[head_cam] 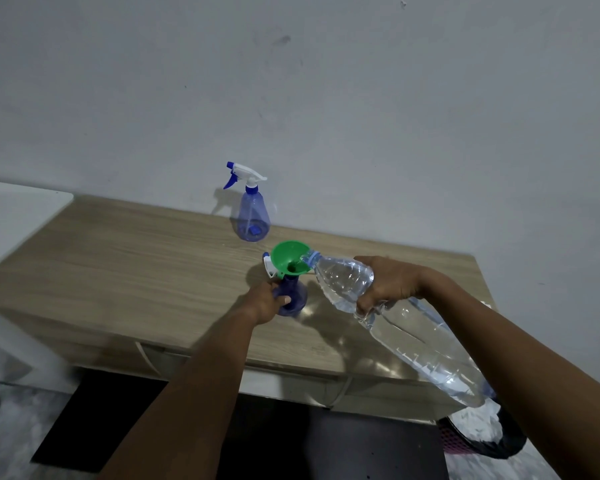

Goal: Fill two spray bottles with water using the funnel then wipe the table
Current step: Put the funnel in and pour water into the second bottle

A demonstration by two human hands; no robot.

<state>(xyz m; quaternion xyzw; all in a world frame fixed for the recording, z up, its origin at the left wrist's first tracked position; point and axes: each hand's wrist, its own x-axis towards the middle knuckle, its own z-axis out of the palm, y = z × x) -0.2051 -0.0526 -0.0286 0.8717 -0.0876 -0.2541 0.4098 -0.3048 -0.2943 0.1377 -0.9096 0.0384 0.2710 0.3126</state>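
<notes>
This looks like a plain room in a home: a wood-grain table [118,258] stands against a bare, scuffed pale wall [326,98], with a dark mat [84,427] on the grey floor [11,452] beneath and a bag-lined pink basket bin [456,443] beside it.

Left grip [269,301], right grip [388,284]: both tightly curled.
</notes>
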